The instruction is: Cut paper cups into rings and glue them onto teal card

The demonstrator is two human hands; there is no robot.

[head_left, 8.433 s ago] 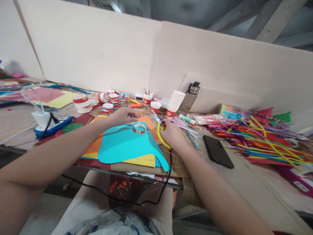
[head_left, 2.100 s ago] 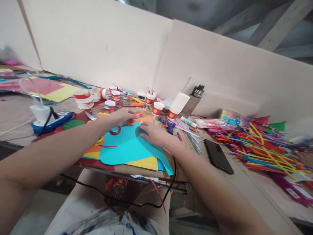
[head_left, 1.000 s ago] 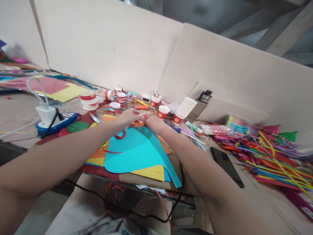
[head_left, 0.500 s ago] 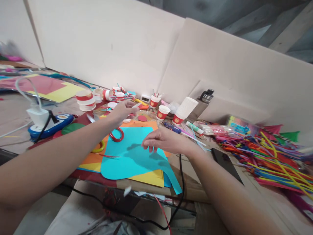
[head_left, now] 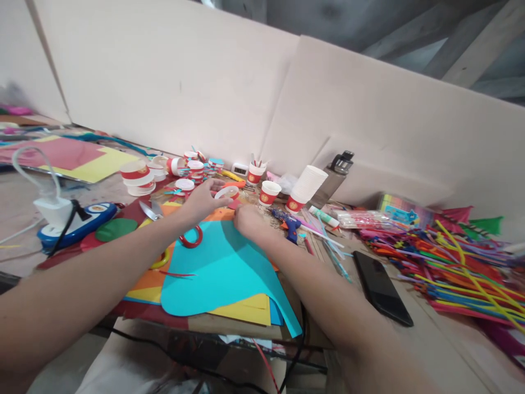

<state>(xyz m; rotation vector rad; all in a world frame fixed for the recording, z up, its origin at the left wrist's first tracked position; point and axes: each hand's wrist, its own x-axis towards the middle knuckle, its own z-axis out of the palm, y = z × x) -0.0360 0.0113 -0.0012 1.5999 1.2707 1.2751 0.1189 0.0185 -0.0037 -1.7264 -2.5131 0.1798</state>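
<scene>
My left hand (head_left: 204, 198) grips a shallow cut paper cup piece (head_left: 227, 192) with a white rim, its fingers curled around the side. Close beside it, my right hand (head_left: 251, 221) reaches down with bent fingers at the edge of a red paper circle (head_left: 234, 204). Its fingertips are hidden, so whether they pinch the circle does not show. Beneath both forearms lies a sheet of turquoise paper (head_left: 217, 268) with a curved cut edge, over orange and yellow paper (head_left: 244, 312). Scissors with a red handle loop (head_left: 192, 237) rest at its upper left.
A blue glue gun (head_left: 292, 227), a paper cup (head_left: 269, 192) and a leaning cup stack (head_left: 305, 189) stand beyond my right hand. Colourful pipe cleaners (head_left: 451, 268) and a black phone (head_left: 381, 287) lie right. A power strip (head_left: 96, 216) and green circle (head_left: 116, 230) are left.
My right hand has moved forward and left from above the turquoise paper to the red circle. My left hand still holds the cup piece, now turned to show its round rim.
</scene>
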